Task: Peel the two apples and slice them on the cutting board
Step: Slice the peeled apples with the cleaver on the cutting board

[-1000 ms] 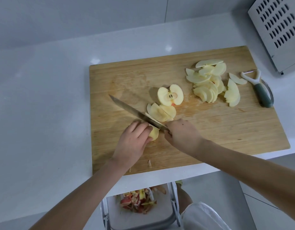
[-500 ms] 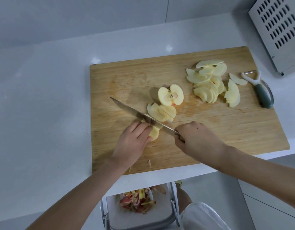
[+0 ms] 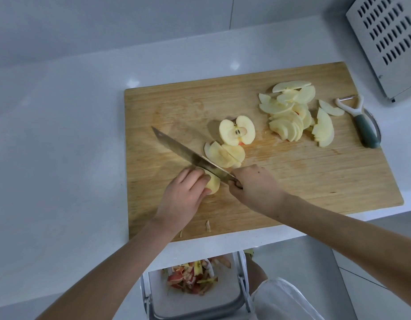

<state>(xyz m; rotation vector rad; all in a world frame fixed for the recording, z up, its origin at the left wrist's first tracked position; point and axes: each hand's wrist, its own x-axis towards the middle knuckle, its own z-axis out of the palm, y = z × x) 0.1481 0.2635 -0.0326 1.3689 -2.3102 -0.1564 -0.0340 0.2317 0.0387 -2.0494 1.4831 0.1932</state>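
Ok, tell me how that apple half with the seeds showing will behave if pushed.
The apple half shows its cut face, so it probably sits on its rounded back and may rock or roll. Its peeled flesh likely feels slippery. It looks solid, so probably stiff.

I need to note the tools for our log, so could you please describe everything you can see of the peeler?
The peeler is a Y-shaped one: white forked head with a thin metal blade across it, dark green handle, apparently plastic. It lies flat at the right edge of the cutting board, head away from the person. No hand touches it; an apple slice lies beside its head.
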